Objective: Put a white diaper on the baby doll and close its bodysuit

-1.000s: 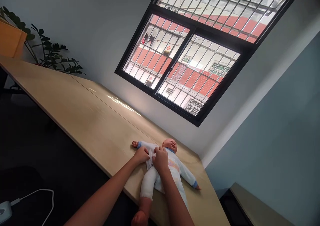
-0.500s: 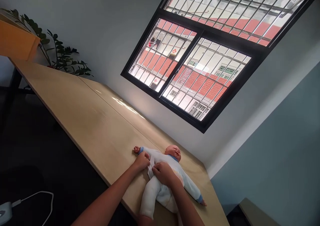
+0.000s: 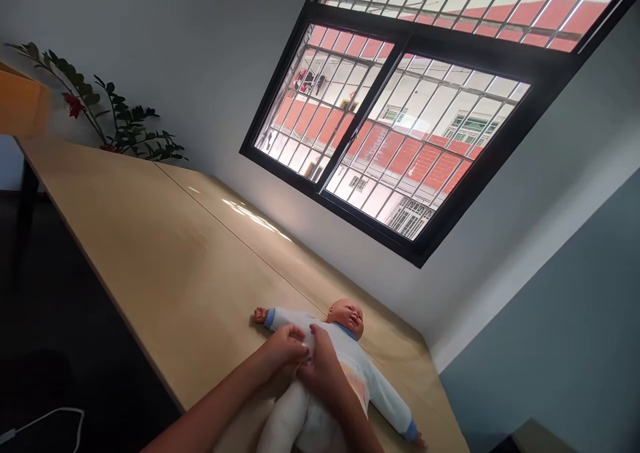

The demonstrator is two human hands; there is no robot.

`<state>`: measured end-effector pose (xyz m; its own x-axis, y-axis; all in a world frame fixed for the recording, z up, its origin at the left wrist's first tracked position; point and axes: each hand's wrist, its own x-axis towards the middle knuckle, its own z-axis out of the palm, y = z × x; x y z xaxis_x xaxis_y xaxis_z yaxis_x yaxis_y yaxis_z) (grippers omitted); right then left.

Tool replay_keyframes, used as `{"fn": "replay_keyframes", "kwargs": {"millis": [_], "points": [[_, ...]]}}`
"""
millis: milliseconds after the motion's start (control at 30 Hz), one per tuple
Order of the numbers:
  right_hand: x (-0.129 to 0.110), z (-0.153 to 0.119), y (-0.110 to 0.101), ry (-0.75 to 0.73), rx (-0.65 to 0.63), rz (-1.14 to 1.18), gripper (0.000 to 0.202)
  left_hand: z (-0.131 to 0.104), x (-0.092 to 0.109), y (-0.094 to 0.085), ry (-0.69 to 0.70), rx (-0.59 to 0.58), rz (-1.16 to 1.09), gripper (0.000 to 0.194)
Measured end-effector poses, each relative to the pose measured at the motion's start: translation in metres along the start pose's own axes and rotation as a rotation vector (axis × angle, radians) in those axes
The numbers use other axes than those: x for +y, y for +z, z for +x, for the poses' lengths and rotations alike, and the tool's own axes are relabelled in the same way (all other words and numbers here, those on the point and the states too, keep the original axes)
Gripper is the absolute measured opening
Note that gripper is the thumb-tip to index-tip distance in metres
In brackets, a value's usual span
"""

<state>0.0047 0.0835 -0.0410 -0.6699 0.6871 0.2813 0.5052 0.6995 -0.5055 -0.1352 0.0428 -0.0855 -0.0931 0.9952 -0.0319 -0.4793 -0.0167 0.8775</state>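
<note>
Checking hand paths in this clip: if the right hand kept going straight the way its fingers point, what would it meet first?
The right hand lies on the doll's chest, fingers pointing up toward the shoulder. Going on, it would probably cross the white clothing, pass just left of the doll's head, then reach the table; depth is uncertain.

- Wide open tabletop point(image 3: 150, 239) stretching left of the doll point(image 3: 345, 373), bare wood all the way to the plant point(image 3: 120, 123).
- Narrow strip only between doll and wall point(image 3: 210, 59) behind.
- Both hands, left hand point(image 3: 283, 346) and right hand point(image 3: 323, 366), crowding the doll's chest.
- Near table edge close by on the left side; dark floor point(image 3: 55, 346) beyond.
</note>
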Motion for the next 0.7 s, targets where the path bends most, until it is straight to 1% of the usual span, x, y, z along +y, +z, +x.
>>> {"fn": "replay_keyframes", "kwargs": {"millis": [67, 133, 200, 233, 300, 333, 367, 433, 500, 567, 633, 700], "points": [[0.008, 0.001, 0.001, 0.025, -0.022, 0.131, 0.075, -0.002, 0.0, 0.008, -0.002, -0.047, -0.074, 0.04], [0.015, 0.0, -0.002, 0.053, -0.049, 0.266, 0.083, -0.005, 0.001, 0.014, -0.011, -0.094, -0.175, 0.043], [0.021, -0.002, -0.009, 0.071, -0.028, 0.395, 0.084, -0.008, 0.001, 0.019, -0.025, -0.142, -0.255, 0.047], [0.022, -0.004, -0.013, 0.076, 0.012, 0.434, 0.081, -0.008, 0.001, 0.02, -0.031, -0.144, -0.248, 0.048], [0.023, -0.01, -0.022, 0.099, 0.122, 0.419, 0.071, -0.008, -0.001, 0.021, -0.035, -0.118, -0.173, 0.047], [0.022, -0.013, -0.027, 0.12, 0.165, 0.366, 0.067, -0.007, -0.003, 0.021, -0.031, -0.101, -0.126, 0.047], [0.02, -0.016, -0.031, 0.15, 0.178, 0.298, 0.062, -0.007, -0.005, 0.021, -0.024, -0.09, -0.08, 0.046], [0.017, -0.019, -0.038, 0.182, 0.139, 0.178, 0.052, -0.007, -0.008, 0.022, -0.004, -0.092, 0.008, 0.046], [0.014, -0.02, -0.041, 0.18, 0.088, 0.122, 0.039, -0.012, -0.007, 0.025, 0.024, -0.107, 0.11, 0.045], [0.014, -0.019, -0.044, 0.196, 0.073, 0.123, 0.031, -0.02, -0.004, 0.03, 0.061, -0.11, 0.225, 0.043], [0.016, -0.018, -0.047, 0.234, 0.061, 0.168, 0.03, -0.031, 0.001, 0.038, 0.118, -0.097, 0.367, 0.038], [0.021, -0.018, -0.05, 0.258, 0.034, 0.237, 0.031, -0.041, 0.004, 0.044, 0.202, -0.092, 0.568, 0.035]]}}
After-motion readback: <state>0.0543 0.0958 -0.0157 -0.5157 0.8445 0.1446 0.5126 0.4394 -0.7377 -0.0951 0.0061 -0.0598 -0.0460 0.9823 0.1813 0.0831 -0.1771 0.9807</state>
